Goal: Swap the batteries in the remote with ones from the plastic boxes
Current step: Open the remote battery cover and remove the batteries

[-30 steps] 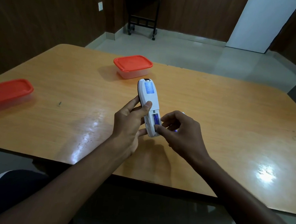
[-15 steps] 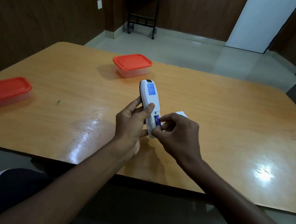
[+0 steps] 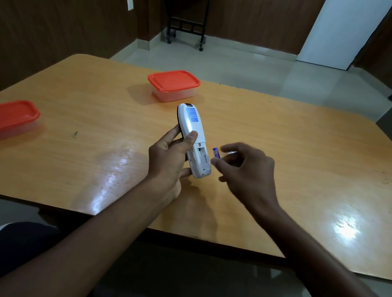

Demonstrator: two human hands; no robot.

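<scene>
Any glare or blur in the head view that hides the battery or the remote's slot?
Head view: the right hand is motion-blurred, so the blue battery at its fingertips looks soft; the remote in the left hand is sharp, its open slot readable; ceiling-light glare sits on the table, clear of both; wide-angle bending curves the table edges.

Both forearms reach forward from the lower edge of view, bare, converging over the near part of the surface (image 3: 311,146). Left hand (image 3: 168,160): raised off the surface, fingers wrapped behind the remote (image 3: 193,133), thumb pressed on its upward-facing back; remote held tilted, far end higher. Right hand (image 3: 246,170): just right of the remote, not touching it, knuckles up, fingers curled loosely. Thumb and forefinger pinch a small blue battery (image 3: 215,153). Right fingers motion-blurred.
</scene>
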